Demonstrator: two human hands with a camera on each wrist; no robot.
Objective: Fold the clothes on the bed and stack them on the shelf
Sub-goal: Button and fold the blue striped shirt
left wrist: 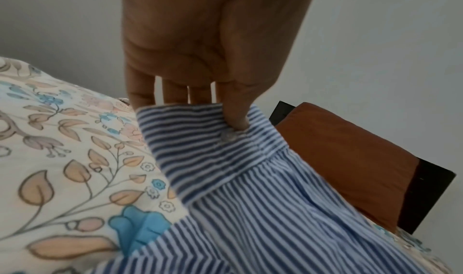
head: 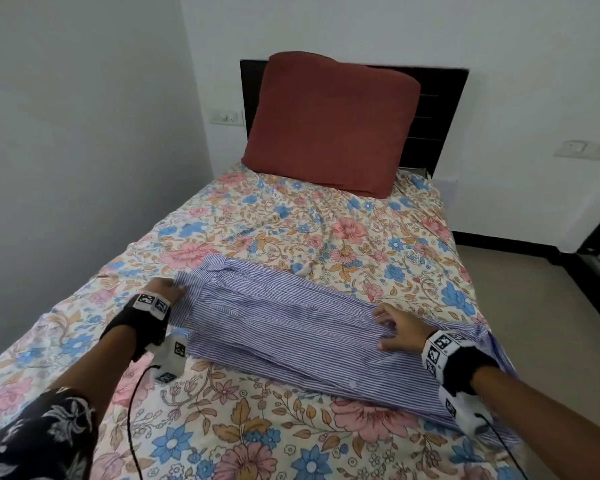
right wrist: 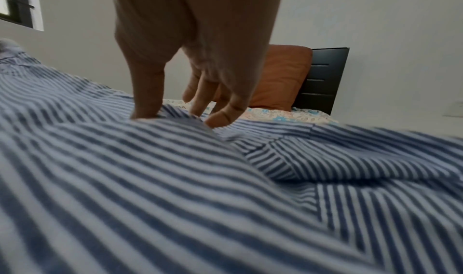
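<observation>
A blue-and-white striped shirt (head: 284, 320) lies partly folded across the near half of the bed (head: 326, 216), running from about 10 o'clock to 4 o'clock in the head view, on a floral sheet (head: 243, 420).

The left hand (head: 165, 289) is at the shirt's 10 o'clock end. Seen from the left wrist, it pinches the cuff (left wrist: 200, 139): the thumb presses on top just above a small white button (left wrist: 228, 135), and the other fingers (left wrist: 175, 92) go down behind the cuff's edge. The cuff is lifted a little off the sheet.

The right hand (head: 400, 329) is at the shirt's 3 o'clock side. From the right wrist, its thumb (right wrist: 148, 92) and fingertips (right wrist: 220, 116) come down onto a raised ridge of striped cloth and gather it between them; the fingers are bent and only lightly closed on the fabric.

A rust-red pillow (head: 329, 123) leans upright against the dark headboard (head: 437, 109) at 12 o'clock, well apart from the shirt. White walls stand behind, with a switch plate (head: 226, 116) at 11 o'clock beside the headboard. Both wrists carry black straps with marker-covered blocks, and a dark patterned sleeve (head: 39, 441) shows at 7 o'clock.
</observation>
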